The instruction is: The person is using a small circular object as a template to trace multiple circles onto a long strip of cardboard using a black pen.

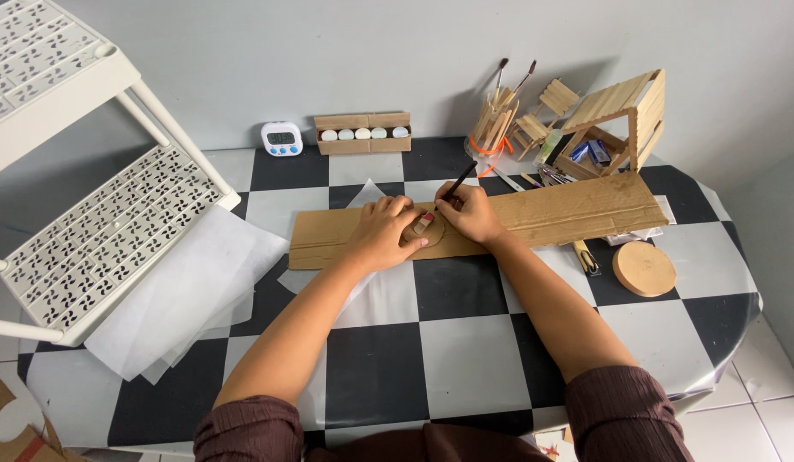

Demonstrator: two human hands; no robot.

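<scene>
Head view looks down on a black-and-white checkered table, where a long brown corrugated cardboard strip lies with its long axis running left to right across the far half. Near the strip's middle sits a small round cardboard disc, directly ahead of both hands. The left hand presses flat on the disc's left edge, fingers spread, gripping nothing. The right hand pinches a thin black-handled paintbrush, whose handle tilts up and away to the right while the bristle end meets the disc. Both hands touch the disc, 1 on each side. A round wooden disc rests well apart to the right.
</scene>
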